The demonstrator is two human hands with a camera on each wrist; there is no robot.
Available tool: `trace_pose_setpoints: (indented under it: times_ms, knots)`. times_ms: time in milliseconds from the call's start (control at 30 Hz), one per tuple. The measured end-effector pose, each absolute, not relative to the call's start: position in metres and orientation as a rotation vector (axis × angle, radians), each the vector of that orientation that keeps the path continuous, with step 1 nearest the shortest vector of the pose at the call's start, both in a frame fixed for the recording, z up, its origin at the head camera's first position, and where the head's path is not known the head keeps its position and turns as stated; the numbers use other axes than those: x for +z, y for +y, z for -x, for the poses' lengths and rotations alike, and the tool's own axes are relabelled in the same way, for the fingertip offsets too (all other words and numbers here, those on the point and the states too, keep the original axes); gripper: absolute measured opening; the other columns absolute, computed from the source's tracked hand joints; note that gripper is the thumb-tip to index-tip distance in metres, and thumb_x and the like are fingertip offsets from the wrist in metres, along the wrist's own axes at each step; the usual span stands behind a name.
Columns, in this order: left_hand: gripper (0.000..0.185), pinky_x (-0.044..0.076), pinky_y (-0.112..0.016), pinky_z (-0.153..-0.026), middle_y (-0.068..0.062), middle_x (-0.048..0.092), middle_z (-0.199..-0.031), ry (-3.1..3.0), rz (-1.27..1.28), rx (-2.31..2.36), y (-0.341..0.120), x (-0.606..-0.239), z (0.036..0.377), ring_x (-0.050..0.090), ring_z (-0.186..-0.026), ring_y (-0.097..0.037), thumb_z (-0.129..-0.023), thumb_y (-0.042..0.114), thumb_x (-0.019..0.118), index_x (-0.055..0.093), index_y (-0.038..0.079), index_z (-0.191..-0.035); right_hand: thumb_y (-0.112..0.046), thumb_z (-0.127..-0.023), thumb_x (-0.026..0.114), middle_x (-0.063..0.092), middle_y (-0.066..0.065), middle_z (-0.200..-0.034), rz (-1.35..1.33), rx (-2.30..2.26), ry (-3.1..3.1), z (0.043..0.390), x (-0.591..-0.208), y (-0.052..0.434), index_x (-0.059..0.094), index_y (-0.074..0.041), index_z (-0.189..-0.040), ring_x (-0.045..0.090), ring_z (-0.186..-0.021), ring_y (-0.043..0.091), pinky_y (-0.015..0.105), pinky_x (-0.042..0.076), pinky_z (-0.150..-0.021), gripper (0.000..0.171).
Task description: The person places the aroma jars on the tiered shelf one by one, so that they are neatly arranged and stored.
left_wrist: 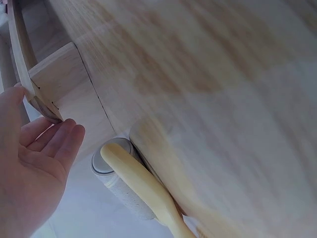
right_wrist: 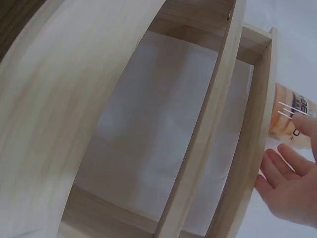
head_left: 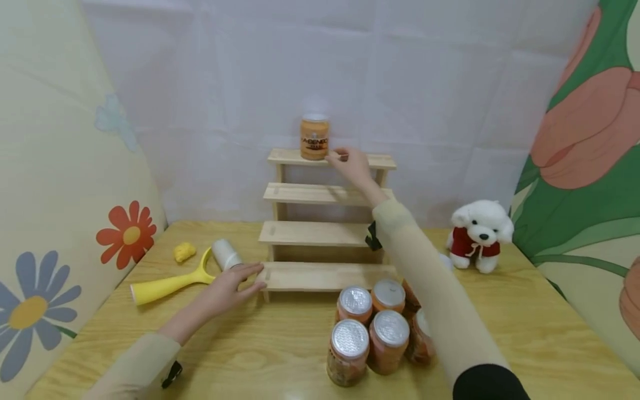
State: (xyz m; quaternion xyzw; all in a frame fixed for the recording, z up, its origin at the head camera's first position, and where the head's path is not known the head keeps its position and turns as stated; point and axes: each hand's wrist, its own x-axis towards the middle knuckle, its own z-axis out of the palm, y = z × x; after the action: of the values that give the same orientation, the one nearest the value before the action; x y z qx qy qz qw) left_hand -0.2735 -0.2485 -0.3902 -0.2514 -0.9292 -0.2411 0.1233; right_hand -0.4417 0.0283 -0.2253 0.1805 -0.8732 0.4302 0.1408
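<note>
The topmost orange can stands upright just left of the nearer, loose-fingered right hand; the left hand pinches the bottom step.

The yellow wood-grain worktop carries a stepped pale-wood shelf, near silver-lidded orange cans, a yellow-handled roller left, a white plush dog right.
</note>
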Motion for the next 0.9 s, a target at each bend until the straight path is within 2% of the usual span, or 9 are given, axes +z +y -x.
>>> trace_pose_setpoints:
  times_ms: [267,533,900]
  knots:
    - [0.045,0.056,-0.043,-0.084,-0.029,0.055,-0.126,-2.703,0.751,-0.780,-0.246,-0.390,0.281,0.059,-0.108,-0.041,-0.090,0.018,0.064,0.055,-0.010,-0.124,-0.029,-0.092,0.061,0.054,0.013,-0.134,-0.653,1.240,-2.521,0.431,-0.223,0.056,0.053,-0.002,-0.130,0.052,-0.123,0.026,0.033,0.045,-0.104,0.047]
    - [0.045,0.055,-0.044,-0.086,-0.029,0.054,-0.127,-2.709,0.762,-0.800,-0.246,-0.387,0.286,0.057,-0.111,-0.041,-0.092,0.021,0.061,0.054,-0.009,-0.126,-0.022,-0.091,0.062,0.054,0.017,-0.134,-0.763,1.309,-2.491,0.415,-0.222,0.090,0.052,0.002,-0.131,0.053,-0.121,0.028,0.036,0.046,-0.103,0.047]
    - [0.045,0.054,-0.046,-0.088,-0.026,0.052,-0.131,-2.724,0.779,-0.803,-0.249,-0.388,0.293,0.055,-0.114,-0.040,-0.095,0.025,0.056,0.053,-0.007,-0.128,-0.019,-0.093,0.060,0.050,0.022,-0.135,-0.735,1.319,-2.530,0.398,-0.239,0.145,0.049,0.006,-0.130,0.046,-0.127,0.034,0.042,0.035,-0.112,0.046]
